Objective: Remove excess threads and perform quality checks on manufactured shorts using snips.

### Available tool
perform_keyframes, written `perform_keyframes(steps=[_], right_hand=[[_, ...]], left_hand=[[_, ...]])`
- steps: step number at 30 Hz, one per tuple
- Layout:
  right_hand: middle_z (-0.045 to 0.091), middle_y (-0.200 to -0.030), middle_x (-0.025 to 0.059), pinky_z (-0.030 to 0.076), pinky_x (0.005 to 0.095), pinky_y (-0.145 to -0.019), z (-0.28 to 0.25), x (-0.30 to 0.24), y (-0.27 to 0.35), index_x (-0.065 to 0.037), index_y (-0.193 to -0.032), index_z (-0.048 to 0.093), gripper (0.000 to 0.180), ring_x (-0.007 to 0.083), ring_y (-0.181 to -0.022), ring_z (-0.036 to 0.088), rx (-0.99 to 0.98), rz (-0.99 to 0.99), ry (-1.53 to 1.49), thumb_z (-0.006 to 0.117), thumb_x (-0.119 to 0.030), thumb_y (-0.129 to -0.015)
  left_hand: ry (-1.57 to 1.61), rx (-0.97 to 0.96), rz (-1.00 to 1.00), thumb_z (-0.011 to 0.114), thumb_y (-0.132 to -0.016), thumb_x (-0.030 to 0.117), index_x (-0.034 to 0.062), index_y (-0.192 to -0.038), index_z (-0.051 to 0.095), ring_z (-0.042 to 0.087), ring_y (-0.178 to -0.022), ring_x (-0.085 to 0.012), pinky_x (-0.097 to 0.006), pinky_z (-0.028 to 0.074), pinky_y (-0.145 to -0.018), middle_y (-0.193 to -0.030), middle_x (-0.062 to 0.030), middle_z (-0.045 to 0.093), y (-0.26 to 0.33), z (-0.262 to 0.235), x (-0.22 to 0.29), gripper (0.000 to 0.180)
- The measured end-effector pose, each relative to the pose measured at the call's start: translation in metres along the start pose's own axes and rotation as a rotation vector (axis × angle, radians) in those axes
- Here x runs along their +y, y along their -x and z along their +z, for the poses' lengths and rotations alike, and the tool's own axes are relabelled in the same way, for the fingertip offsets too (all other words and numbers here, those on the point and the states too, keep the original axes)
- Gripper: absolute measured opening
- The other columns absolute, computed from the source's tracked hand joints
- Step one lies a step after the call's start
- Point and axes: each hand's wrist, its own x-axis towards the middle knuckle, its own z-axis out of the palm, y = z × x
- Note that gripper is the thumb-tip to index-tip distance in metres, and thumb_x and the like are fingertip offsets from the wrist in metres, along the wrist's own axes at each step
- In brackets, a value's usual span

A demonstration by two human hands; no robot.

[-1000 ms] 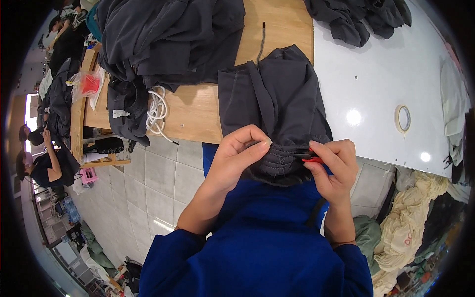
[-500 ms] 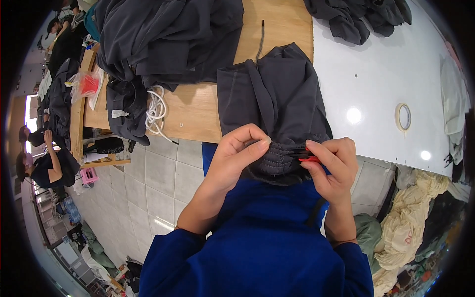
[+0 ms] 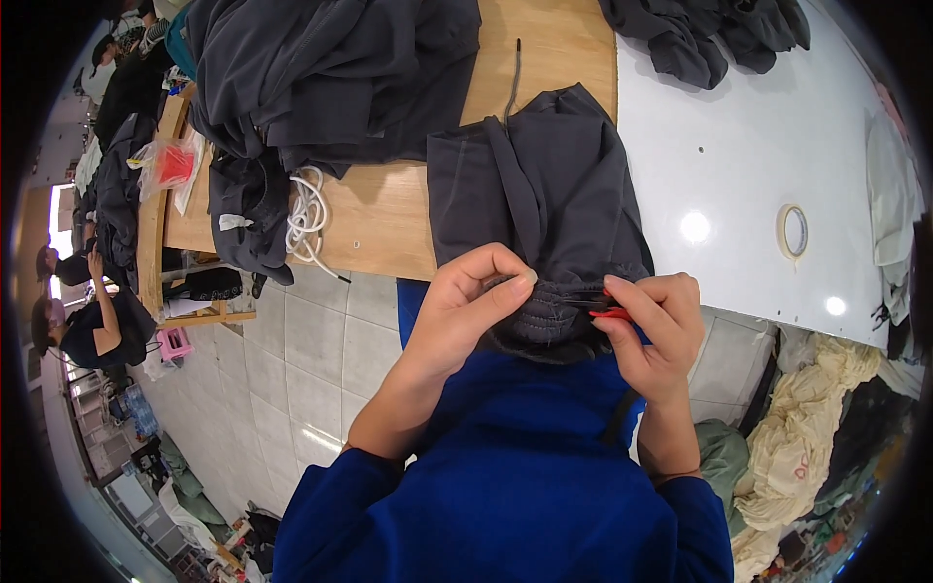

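Note:
A dark grey garment (image 3: 573,175) lies over the table's front edge, its gathered, stitched elastic band (image 3: 544,319) hanging toward me. My left hand (image 3: 476,291) pinches the band's upper edge between thumb and forefinger. In my right hand (image 3: 661,325) are red-handled thread snips (image 3: 610,313), held between thumb and fingers. Their thin dark blades point left across the band; whether they touch a thread is too small to tell. A dark cord (image 3: 515,83) with a tipped end sticks out of the garment's far side onto the wood.
Piled dark grey garments (image 3: 321,78) cover the table's left, beside a coiled white cord (image 3: 306,219). On the white tabletop (image 3: 719,194) at right lie a tape roll (image 3: 792,231) and more dark cloth (image 3: 700,34). Cream cloth (image 3: 802,437) is heaped lower right. Other people work far left.
Hardly anything differs. Both hands keep their grips, and the snips stay at the band. At far left, another person's raised hand has shifted slightly.

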Motion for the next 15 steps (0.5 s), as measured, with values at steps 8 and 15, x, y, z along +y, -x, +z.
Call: perform_keyframes(steps=[8, 15], right_hand=[[0.051, -0.069, -0.0031, 0.028, 0.0288, -0.061, -0.0048, -0.0073, -0.003, -0.016, -0.097, 0.071, 0.036, 0.0131, -0.061, 0.044, -0.05, -0.016, 0.104, 0.077, -0.022, -0.062], [0.052, -0.069, -0.003, 0.029, 0.0287, -0.061, -0.0036, -0.0097, -0.0032, -0.015, -0.098, 0.071, 0.036, 0.013, -0.062, 0.044, -0.051, 0.005, 0.122, 0.077, -0.021, -0.063]], left_hand=[[-0.193, 0.036, 0.096, 0.06, -0.089, 0.007, 0.0013, -0.09, 0.058, 0.053, -0.079, -0.0031, -0.018, 0.041, -0.073, -0.085, 0.0006, 0.06, 0.004, 0.0072, 0.0037, 0.006], [-0.244, 0.036, 0.112, 0.059, -0.089, 0.007, 0.0013, -0.09, 0.058, 0.053, -0.079, -0.0036, -0.019, 0.042, -0.073, -0.084, 0.0001, 0.06, 0.0044, 0.0112, 0.0062, 0.006]])
